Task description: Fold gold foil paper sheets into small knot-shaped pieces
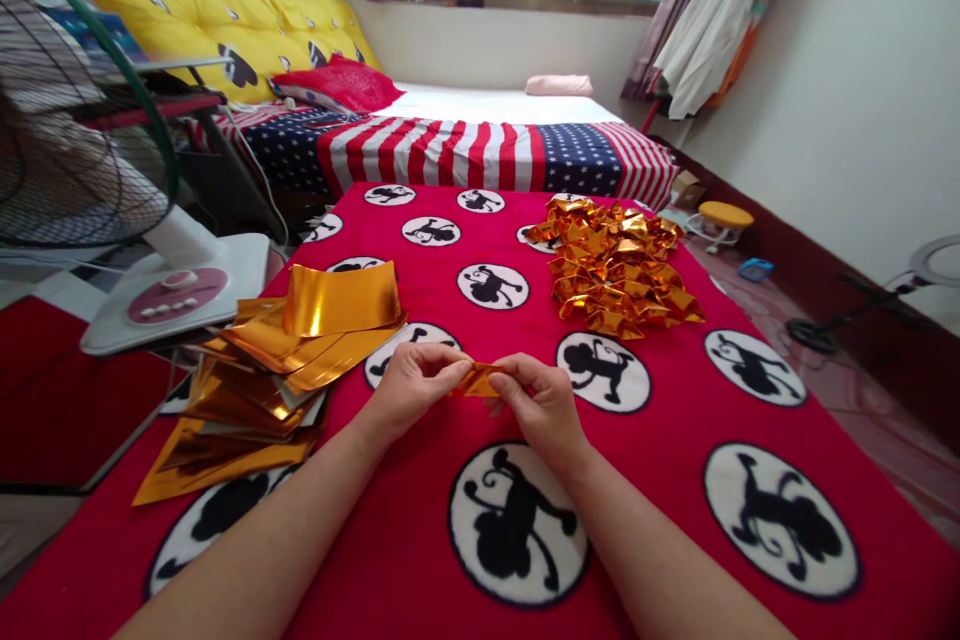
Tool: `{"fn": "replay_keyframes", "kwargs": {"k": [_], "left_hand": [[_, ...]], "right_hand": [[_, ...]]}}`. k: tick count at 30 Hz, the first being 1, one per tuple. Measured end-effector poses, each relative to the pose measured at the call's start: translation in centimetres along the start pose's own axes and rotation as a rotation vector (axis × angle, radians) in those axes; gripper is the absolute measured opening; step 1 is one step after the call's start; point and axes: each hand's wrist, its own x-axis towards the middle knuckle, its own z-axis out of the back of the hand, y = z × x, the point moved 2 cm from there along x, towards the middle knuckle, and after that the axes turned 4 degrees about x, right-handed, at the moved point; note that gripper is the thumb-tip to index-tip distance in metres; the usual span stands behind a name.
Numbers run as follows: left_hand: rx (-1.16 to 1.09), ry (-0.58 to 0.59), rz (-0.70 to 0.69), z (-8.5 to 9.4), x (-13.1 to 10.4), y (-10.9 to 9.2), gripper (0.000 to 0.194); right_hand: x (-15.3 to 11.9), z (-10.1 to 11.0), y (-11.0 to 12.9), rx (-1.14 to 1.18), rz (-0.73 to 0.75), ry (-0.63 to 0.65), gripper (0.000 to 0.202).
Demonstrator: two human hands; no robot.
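Note:
Between my two hands, near the middle of the red cloth (637, 480) with its monkey circles, is a small folded piece of gold foil paper (480, 381). My left hand (418, 382) pinches its left end between thumb and fingers. The right end is pinched by my right hand (541, 402). To the left lies an uneven stack of flat gold foil sheets (341, 302), some fanned out toward the near left. At the back right sits a pile of folded gold foil pieces (619, 265), apart from my hands.
A fan (176, 285) on a white base stands at the left edge. Behind the cloth is a bed (465, 155) with a striped cover. A yellow stool (725, 214) and a metal stand (862, 305) are at the right.

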Motion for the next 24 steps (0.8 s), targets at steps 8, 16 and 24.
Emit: {"fn": "replay_keyframes", "kwargs": {"k": [8, 16, 24], "left_hand": [[0.156, -0.009, -0.018, -0.02, -0.12, 0.01, 0.03], [0.123, -0.031, -0.034, -0.6, -0.26, 0.48, 0.024], [0.081, -0.083, -0.056, -0.86, -0.23, 0.25, 0.025]], "right_hand": [[0.13, 0.06, -0.64, -0.031, -0.028, -0.101, 0.013], [0.14, 0.1, -0.46, -0.033, -0.016, -0.111, 0.016], [0.14, 0.21, -0.41, -0.009, 0.02, -0.137, 0.015]]}}
